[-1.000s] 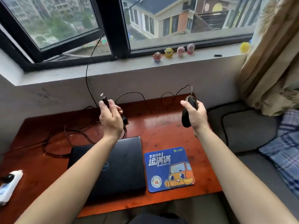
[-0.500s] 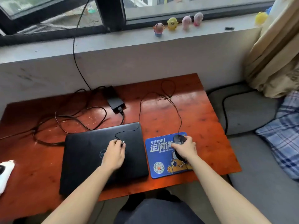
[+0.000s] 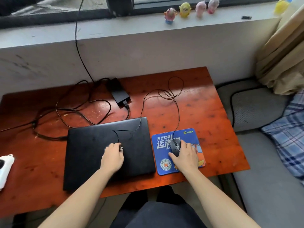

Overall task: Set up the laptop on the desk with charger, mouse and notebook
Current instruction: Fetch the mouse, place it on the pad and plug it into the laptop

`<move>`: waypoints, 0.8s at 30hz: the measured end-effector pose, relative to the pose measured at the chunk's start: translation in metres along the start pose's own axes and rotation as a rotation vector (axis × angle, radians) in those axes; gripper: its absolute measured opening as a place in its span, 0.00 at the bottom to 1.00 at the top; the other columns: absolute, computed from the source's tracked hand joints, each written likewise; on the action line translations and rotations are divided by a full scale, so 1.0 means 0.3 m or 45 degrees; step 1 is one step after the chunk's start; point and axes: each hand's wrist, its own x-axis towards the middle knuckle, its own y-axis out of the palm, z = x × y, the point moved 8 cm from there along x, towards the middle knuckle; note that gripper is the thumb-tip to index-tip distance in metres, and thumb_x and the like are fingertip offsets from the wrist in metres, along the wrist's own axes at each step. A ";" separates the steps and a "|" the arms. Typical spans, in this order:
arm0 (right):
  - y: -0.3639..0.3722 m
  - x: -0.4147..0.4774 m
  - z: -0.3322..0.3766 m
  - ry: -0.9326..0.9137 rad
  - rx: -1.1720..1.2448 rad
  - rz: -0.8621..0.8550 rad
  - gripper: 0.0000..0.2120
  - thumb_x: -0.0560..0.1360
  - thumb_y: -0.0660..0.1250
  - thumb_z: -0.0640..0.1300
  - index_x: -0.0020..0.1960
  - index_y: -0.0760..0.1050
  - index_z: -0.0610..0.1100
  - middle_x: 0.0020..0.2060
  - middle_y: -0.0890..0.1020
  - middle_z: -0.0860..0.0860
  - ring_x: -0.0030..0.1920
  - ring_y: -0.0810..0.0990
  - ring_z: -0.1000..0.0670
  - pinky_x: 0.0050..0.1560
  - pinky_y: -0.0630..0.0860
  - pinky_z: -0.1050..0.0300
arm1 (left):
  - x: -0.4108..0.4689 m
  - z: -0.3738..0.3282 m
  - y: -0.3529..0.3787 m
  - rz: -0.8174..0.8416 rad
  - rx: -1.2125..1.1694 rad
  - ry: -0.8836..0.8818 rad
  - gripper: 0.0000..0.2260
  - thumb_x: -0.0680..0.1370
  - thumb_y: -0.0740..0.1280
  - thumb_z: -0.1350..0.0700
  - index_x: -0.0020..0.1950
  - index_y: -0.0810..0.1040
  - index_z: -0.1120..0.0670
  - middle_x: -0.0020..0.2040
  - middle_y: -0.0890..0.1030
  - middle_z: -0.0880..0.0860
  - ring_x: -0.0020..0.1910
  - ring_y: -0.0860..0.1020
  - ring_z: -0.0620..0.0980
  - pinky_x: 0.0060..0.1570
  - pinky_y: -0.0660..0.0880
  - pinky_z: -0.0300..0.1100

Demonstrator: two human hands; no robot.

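A closed matte-black laptop (image 3: 85, 155) lies flat on the reddish-brown wooden counter (image 3: 205, 112), close to its front edge. The left hand (image 3: 113, 157) rests on the lid, its fingers curled round a silver USB plug (image 3: 121, 148), of which only the metal tip shows past the knuckles. From there the thin black mouse cable (image 3: 142, 106) crosses the lid, leaves over the laptop's back edge, loops on the counter and comes down to the black wired mouse (image 3: 174, 145). The mouse sits on a blue printed mouse pad (image 3: 162, 142) just right of the laptop. The right hand (image 3: 186, 156) grips the mouse, thumb on its left side, covering its rear half so that only the buttons and wheel show; it also hides part of the pad's lettering and cartoon picture. A black rectangular charger brick (image 3: 118, 92) lies behind the laptop near the wall. Its dark charger cables (image 3: 74, 111) tangle to the left; one runs off the left edge of the view, and whether any reaches the laptop cannot be told. A white rounded object (image 3: 5, 168) at the left edge is cut off and hard to identify.
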 end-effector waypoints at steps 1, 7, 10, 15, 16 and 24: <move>0.001 0.001 0.001 0.006 0.012 0.001 0.39 0.73 0.70 0.64 0.75 0.63 0.45 0.64 0.74 0.46 0.65 0.74 0.45 0.59 0.75 0.50 | 0.003 0.004 0.002 0.001 -0.015 -0.007 0.16 0.82 0.58 0.54 0.68 0.73 0.54 0.65 0.74 0.56 0.66 0.70 0.57 0.60 0.71 0.52; -0.006 0.020 -0.001 -0.006 0.068 0.013 0.39 0.70 0.72 0.65 0.72 0.65 0.47 0.62 0.72 0.46 0.63 0.75 0.45 0.57 0.76 0.52 | -0.002 0.029 0.013 0.005 -0.127 -0.076 0.23 0.80 0.61 0.45 0.72 0.70 0.55 0.67 0.73 0.54 0.70 0.67 0.55 0.63 0.69 0.51; 0.002 0.036 -0.008 0.003 0.060 0.128 0.40 0.68 0.74 0.67 0.69 0.65 0.46 0.61 0.72 0.46 0.63 0.75 0.44 0.57 0.76 0.50 | 0.000 0.033 0.013 0.021 -0.184 -0.138 0.25 0.80 0.63 0.45 0.73 0.69 0.56 0.69 0.72 0.55 0.70 0.68 0.55 0.65 0.69 0.51; -0.007 0.030 0.007 -0.030 -0.019 0.138 0.48 0.66 0.71 0.72 0.74 0.61 0.44 0.64 0.70 0.45 0.66 0.73 0.43 0.61 0.74 0.49 | -0.009 0.016 -0.014 0.046 -0.236 -0.181 0.31 0.78 0.63 0.41 0.74 0.65 0.59 0.68 0.70 0.58 0.66 0.72 0.57 0.66 0.69 0.50; -0.023 0.026 0.015 -0.033 -0.050 0.077 0.50 0.67 0.68 0.73 0.76 0.59 0.43 0.66 0.70 0.45 0.66 0.72 0.43 0.63 0.73 0.49 | -0.015 0.007 -0.031 0.026 -0.254 -0.177 0.30 0.78 0.62 0.39 0.72 0.68 0.59 0.66 0.72 0.57 0.64 0.74 0.57 0.64 0.70 0.51; -0.029 0.051 0.335 -0.538 0.219 0.083 0.22 0.80 0.64 0.53 0.71 0.71 0.46 0.64 0.73 0.47 0.65 0.73 0.44 0.61 0.73 0.49 | -0.114 0.092 -0.348 -0.632 -0.601 -0.282 0.11 0.79 0.63 0.61 0.56 0.84 0.54 0.56 0.83 0.53 0.57 0.79 0.54 0.59 0.73 0.45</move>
